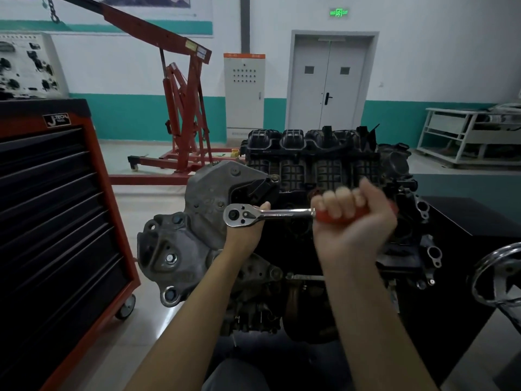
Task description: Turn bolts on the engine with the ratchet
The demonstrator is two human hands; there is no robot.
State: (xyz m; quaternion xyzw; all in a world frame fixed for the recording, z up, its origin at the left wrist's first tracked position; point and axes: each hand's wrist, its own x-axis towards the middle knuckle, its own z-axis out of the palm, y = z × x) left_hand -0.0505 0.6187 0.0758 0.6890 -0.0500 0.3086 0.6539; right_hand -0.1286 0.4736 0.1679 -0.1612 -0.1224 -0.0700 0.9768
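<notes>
— What has your grip got?

— My right hand (352,218) is closed tight round the orange handle of the ratchet wrench (270,214), fingers curled fully over it, knuckles up. The wrench lies level across the front of the engine (310,170), its round chrome head pointing left.

— And the other hand?

— My left hand (245,235) sits under the wrench head, the thumb up against the shank just behind it. The fingers are hidden behind the head, so I can't tell how far they are curled.

— What's close by?

— The head hovers right at the grey cast-metal bracket (180,244) on the engine's left end: rough, dull, with bolt holes and lugs. Behind my hands rises the black ribbed plastic intake manifold (307,145).

— Anything crowding you?

— To my left a red tool cabinet (93,176) with black drawers, on castors. At the right edge, a shiny chrome ring (496,275), and the engine stands against a dark counter (465,218).

— Farther back?

— A red engine hoist (186,103) on the floor, a pale electrical cabinet (244,91), grey double doors (328,83), and a white frame rack (462,134) on the right.
</notes>
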